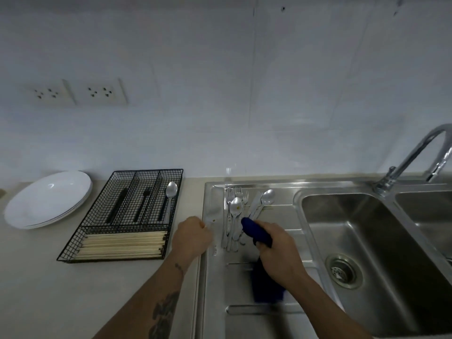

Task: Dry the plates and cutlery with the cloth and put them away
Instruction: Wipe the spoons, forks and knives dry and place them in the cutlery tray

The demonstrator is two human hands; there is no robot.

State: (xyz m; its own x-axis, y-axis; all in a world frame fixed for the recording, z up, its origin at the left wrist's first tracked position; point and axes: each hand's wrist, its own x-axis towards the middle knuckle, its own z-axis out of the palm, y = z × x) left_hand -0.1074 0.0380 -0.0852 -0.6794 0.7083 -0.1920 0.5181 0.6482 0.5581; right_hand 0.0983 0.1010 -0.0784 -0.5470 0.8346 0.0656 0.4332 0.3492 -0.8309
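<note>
Wall (220, 69) of pale panels at the back, two socket plates (75, 94) on its left part. Steel sink unit (281, 321) at right: ribbed draining board on its left side, deep basin (367, 241) with drain strainer (343, 270) beside that, curved tap (415, 155) behind. Beige counter (36, 277) at left. Stack of white plates (49, 199) at the counter's far left, near the wall. Black wire cutlery tray (127, 216) just right of the plates; dark-handled pieces and one spoon (170, 195) in the rear compartments, pale chopsticks (122, 244) across the front one. Heap of wet cutlery (238, 211) on the draining board: forks, spoons, a knife. Blue cloth (263, 277) clasped in right hand (278, 250), fingers curled round it, one end poking toward the cutlery heap, the rest hanging below the wrist, blurred. Left hand (192, 237) clenched at the sink's left edge; something pale and thin at the knuckles, too blurred to tell what.
</note>
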